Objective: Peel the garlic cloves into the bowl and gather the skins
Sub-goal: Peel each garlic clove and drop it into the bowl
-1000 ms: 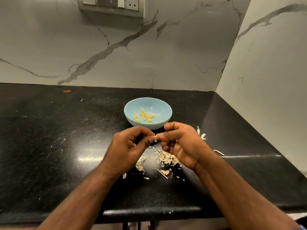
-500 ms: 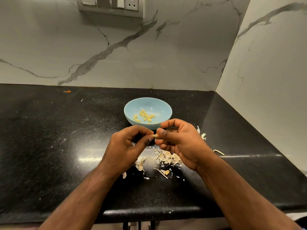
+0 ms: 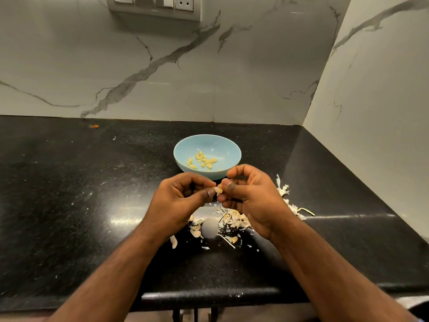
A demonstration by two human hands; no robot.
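Note:
A light blue bowl (image 3: 232, 149) stands on the black counter and holds several peeled yellow garlic cloves (image 3: 203, 161). Just in front of it, my left hand (image 3: 178, 201) and my right hand (image 3: 250, 196) meet fingertip to fingertip and together pinch one small garlic clove (image 3: 218, 190) with pale skin on it. Both hands have curled fingers. Under and between my wrists lies a scatter of garlic skins (image 3: 232, 220). More white skins (image 3: 284, 190) lie to the right of my right hand.
The black granite counter (image 3: 81, 194) runs to marble walls at the back and right. Its front edge is close to me. A thin green stalk (image 3: 307, 211) lies at the right, a small orange scrap (image 3: 95, 126) at the far left.
Both hands have kept working the clove in place; my right hand's fingers have lifted and spread slightly, and the clove has turned a little between the fingertips.

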